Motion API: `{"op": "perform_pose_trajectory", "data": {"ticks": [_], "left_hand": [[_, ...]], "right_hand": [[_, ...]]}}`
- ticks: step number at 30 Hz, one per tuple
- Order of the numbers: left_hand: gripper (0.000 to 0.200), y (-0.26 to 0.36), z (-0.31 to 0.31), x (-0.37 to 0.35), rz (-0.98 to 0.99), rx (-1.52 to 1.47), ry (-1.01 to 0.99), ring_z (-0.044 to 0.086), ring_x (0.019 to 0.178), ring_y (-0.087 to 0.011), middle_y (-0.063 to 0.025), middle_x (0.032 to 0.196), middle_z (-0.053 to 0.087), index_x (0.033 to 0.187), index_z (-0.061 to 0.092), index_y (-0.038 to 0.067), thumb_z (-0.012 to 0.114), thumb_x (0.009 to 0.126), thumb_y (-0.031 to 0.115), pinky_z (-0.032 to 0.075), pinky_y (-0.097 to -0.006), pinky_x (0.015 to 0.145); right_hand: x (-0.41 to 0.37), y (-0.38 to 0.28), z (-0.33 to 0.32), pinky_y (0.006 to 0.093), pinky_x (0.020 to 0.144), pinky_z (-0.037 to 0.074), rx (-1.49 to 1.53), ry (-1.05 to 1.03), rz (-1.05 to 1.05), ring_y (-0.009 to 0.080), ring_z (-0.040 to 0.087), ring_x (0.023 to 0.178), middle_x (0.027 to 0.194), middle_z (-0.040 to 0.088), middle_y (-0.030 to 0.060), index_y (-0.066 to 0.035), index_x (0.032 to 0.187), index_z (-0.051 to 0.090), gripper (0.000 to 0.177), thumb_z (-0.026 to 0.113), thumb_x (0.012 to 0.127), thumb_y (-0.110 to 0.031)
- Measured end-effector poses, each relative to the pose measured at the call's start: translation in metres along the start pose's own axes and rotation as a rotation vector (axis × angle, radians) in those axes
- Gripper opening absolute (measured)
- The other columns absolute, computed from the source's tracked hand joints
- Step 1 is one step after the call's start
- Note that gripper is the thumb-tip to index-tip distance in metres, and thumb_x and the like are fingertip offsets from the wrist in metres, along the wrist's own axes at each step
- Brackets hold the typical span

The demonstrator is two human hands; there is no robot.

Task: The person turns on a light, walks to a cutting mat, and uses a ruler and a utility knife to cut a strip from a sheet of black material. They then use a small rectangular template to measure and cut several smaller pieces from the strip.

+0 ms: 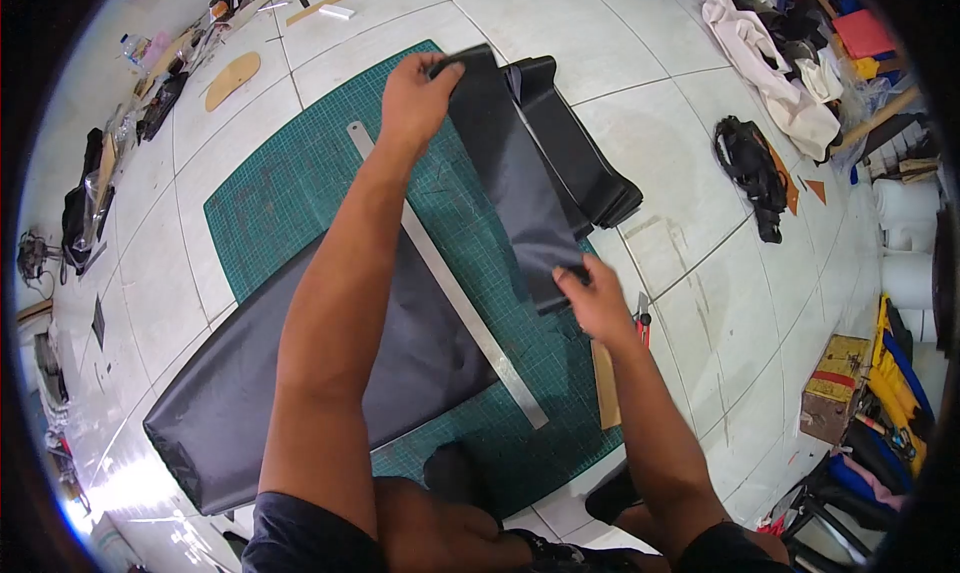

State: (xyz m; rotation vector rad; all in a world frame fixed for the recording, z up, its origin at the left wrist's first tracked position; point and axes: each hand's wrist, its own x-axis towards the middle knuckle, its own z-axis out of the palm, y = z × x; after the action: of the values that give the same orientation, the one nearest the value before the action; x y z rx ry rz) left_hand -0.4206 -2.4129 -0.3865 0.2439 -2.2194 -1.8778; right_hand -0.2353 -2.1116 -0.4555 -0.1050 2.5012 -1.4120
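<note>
A dark strip of material [505, 178] stretches between my two hands over the green cutting mat [270, 188]. My left hand [420, 93] pinches its upper end. At the lower end, my right hand [588, 295] grips the strip between thumb and fingers. Just right of the strip lies a folded stack of black pieces [575, 148], partly on the tiles. A long metal ruler [465, 308] rests diagonally on the mat, along the edge of a large dark sheet [270, 373], which my left forearm partly covers.
A red cutter [643, 325] and a tan strip [605, 388] lie by my right wrist. A black bundle [752, 173] is on the floor at the right, near a yellow and brown box [835, 388]. Cloth [775, 73] is piled at the upper right.
</note>
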Motion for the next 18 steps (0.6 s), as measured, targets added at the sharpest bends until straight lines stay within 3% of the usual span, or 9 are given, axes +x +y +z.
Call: {"op": "perform_pose_trajectory", "data": {"ticks": [1, 4, 5, 7, 11, 16, 18], "left_hand": [[0.057, 0.003, 0.005, 0.004, 0.001, -0.03, 0.041, 0.065, 0.091, -0.0201, -0.0146, 0.104, 0.069, 0.127, 0.058, -0.007, 0.079, 0.087, 0.028, 0.052, -0.0328, 0.083], [0.075, -0.013, 0.022, 0.012, 0.151, 0.108, 0.312, 0.064, 0.113, -0.0317, -0.0249, 0.129, 0.062, 0.14, 0.049, -0.008, 0.081, 0.086, 0.032, 0.052, -0.0399, 0.097], [0.081, -0.013, 0.018, 0.006, 0.094, 0.042, 0.251, 0.054, 0.131, -0.0403, -0.0296, 0.144, 0.051, 0.144, 0.043, -0.009, 0.081, 0.086, 0.033, 0.049, -0.0444, 0.106], [0.076, -0.038, 0.007, -0.001, 0.075, 0.098, 0.172, 0.055, 0.13, -0.0388, -0.0288, 0.142, 0.053, 0.143, 0.046, -0.008, 0.08, 0.087, 0.031, 0.049, -0.0438, 0.106], [0.067, -0.087, -0.036, -0.019, 0.038, 0.344, 0.106, 0.059, 0.126, -0.0382, -0.026, 0.14, 0.056, 0.139, 0.052, -0.005, 0.077, 0.087, 0.03, 0.049, -0.0453, 0.105], [0.057, -0.12, -0.092, -0.055, 0.043, 0.687, 0.082, 0.058, 0.122, -0.0407, -0.0219, 0.132, 0.059, 0.134, 0.057, 0.002, 0.073, 0.087, 0.03, 0.047, -0.0482, 0.105], [0.053, -0.117, -0.102, -0.076, 0.018, 0.809, 0.062, 0.057, 0.124, -0.0402, -0.02, 0.131, 0.06, 0.133, 0.059, 0.005, 0.072, 0.087, 0.03, 0.045, -0.0493, 0.105]], "right_hand": [[0.02, 0.002, -0.008, 0.0441, 0.086, 0.053, -0.075, -0.024, -0.052, 0.0355, 0.07, 0.101, 0.106, 0.072, 0.0238, 0.005, 0.127, 0.061, 0.061, 0.067, 0.097, -0.048], [0.093, -0.05, -0.026, 0.0427, 0.073, 0.057, 0.113, -0.191, 0.745, 0.0316, 0.07, 0.089, 0.108, 0.07, 0.024, 0.008, 0.14, 0.051, 0.051, 0.066, 0.1, -0.021], [0.112, -0.05, -0.03, 0.0425, 0.073, 0.057, 0.056, -0.169, 0.809, 0.0298, 0.069, 0.087, 0.107, 0.07, 0.0221, 0.007, 0.144, 0.047, 0.058, 0.07, 0.098, -0.02], [0.142, -0.041, -0.03, 0.0422, 0.072, 0.057, -0.052, -0.127, 0.929, 0.0262, 0.068, 0.082, 0.106, 0.071, 0.0181, 0.004, 0.153, 0.04, 0.074, 0.078, 0.093, -0.02], [0.148, -0.016, -0.028, 0.0416, 0.068, 0.057, -0.064, -0.141, 0.86, 0.025, 0.066, 0.075, 0.099, 0.071, 0.0172, 0.005, 0.154, 0.037, 0.08, 0.079, 0.092, -0.023], [0.093, -0.094, -0.039, 0.0406, 0.065, 0.055, -0.181, 0.002, 0.698, 0.0252, 0.068, 0.074, 0.094, 0.07, 0.0177, 0.007, 0.151, 0.041, 0.076, 0.078, 0.093, -0.027], [0.071, -0.092, -0.042, 0.04, 0.068, 0.055, -0.393, -0.051, 0.623, 0.0243, 0.068, 0.079, 0.097, 0.071, 0.0169, 0.006, 0.147, 0.046, 0.069, 0.076, 0.095, -0.028]]}}
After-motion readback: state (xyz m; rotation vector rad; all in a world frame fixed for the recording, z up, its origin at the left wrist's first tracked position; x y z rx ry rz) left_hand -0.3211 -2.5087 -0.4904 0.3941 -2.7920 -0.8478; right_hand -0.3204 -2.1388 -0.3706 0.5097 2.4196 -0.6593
